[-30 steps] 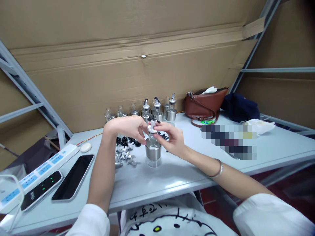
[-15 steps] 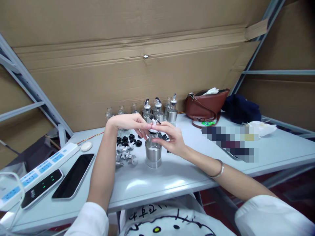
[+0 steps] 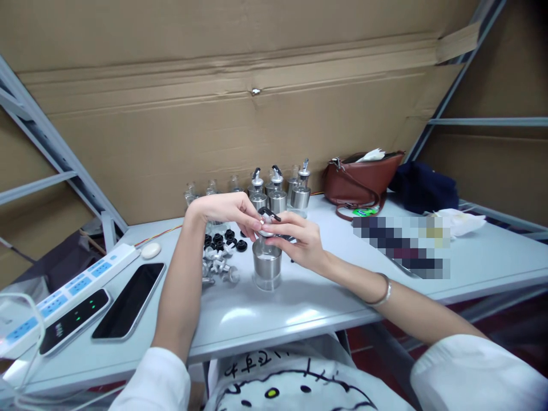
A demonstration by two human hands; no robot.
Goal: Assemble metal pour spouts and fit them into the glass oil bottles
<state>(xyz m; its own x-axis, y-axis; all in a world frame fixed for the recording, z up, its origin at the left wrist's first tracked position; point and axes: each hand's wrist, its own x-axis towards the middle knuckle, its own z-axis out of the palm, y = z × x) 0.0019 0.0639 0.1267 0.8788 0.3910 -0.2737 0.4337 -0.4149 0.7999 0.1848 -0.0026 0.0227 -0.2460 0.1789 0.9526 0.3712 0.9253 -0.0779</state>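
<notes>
A glass bottle with a metal sleeve [image 3: 268,267] stands upright on the table before me. At its mouth is a silver pourer spout with a black lever [image 3: 269,215]. My left hand [image 3: 237,211] pinches the spout from the left, fingertips closed on it. From the right, my right hand [image 3: 302,238] grips the spout's collar, thumb lower by the bottle neck. Fingers partly cover the neck, so how deep the spout sits cannot be made out. Black ring-shaped stoppers [image 3: 219,242] and loose silver spouts [image 3: 219,267] lie left of the bottle.
Several similar bottles [image 3: 301,197] stand along the cardboard wall, some with spouts. A brown handbag [image 3: 357,181] and dark cloth [image 3: 422,189] are at back right. On the left lie a phone [image 3: 129,301], a power bank [image 3: 76,321] and a power strip [image 3: 85,288].
The black lever has turned from pointing up and left to lying more across the spout. Both hands stay at the bottle's top, with fingers slightly shifted. The view has moved a little.
</notes>
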